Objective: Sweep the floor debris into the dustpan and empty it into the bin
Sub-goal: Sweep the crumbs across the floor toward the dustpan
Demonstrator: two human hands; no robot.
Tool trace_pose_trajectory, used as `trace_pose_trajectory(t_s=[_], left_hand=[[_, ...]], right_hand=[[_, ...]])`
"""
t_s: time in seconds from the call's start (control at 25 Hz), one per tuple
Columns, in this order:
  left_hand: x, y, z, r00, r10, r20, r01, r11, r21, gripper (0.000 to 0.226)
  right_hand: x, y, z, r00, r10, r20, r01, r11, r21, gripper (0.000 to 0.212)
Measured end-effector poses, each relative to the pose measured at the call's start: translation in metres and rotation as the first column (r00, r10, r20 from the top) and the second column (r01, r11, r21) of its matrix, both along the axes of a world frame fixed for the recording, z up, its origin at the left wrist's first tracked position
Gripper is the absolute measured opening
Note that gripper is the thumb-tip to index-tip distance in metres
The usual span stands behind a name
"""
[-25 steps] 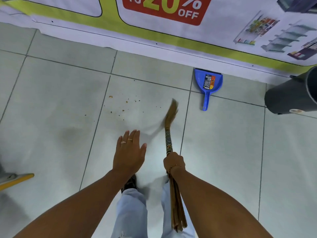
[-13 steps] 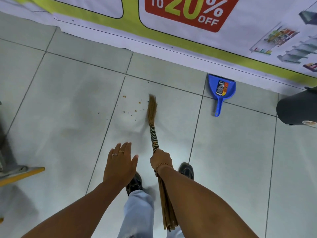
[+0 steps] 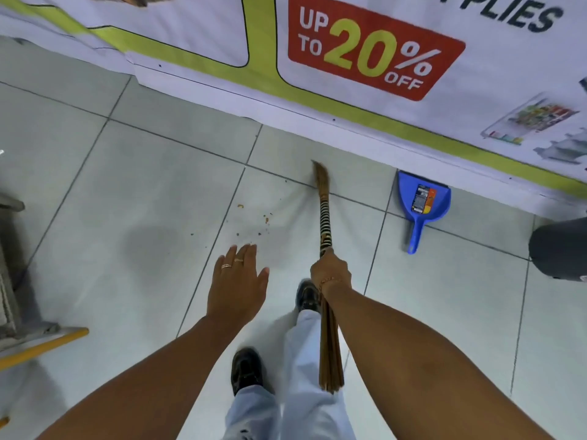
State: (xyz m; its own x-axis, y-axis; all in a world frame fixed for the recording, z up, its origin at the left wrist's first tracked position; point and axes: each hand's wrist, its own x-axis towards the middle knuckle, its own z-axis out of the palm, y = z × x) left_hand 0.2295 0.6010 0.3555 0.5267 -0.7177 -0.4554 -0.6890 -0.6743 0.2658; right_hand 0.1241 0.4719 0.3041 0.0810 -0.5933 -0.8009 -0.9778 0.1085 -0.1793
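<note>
Right hand (image 3: 330, 273) gripping broom (image 3: 324, 214), crumbs (image 3: 266, 220) scattered

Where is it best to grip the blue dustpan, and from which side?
Grip the dustpan by its handle, from the near side. The handle points toward the person, while the pan's wide end faces the banner. The empty left hand could probably take it.

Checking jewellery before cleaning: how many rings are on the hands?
2, both on the open left hand: ring and ring on neighbouring fingers. The right hand's fingers curl around the broom, possibly hiding more.
</note>
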Motion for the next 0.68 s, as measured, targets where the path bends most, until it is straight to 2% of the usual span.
trace_pose_trajectory(t_s=[0.12, 0.28, 0.68], left_hand=[[0.010, -0.037, -0.010, 0.999, -0.031, 0.036, 0.032, 0.999, -0.015, 0.051], [0.024, -0.080, -0.022, 0.987, -0.109, 0.121, 0.114, 0.993, -0.033, 0.048], [0.002, -0.093, -0.033, 0.999, -0.053, -0.006, 0.053, 0.999, -0.012, 0.054]], right_hand=[[0.016, -0.057, -0.017, 0.996, 0.074, -0.053, -0.073, 0.997, 0.015, 0.040], [0.029, -0.084, -0.029, 0.945, 0.315, -0.087, -0.316, 0.949, 0.007, 0.040], [-0.017, -0.047, -0.030, 0.839, 0.536, -0.095, -0.531, 0.844, 0.073, 0.040]])
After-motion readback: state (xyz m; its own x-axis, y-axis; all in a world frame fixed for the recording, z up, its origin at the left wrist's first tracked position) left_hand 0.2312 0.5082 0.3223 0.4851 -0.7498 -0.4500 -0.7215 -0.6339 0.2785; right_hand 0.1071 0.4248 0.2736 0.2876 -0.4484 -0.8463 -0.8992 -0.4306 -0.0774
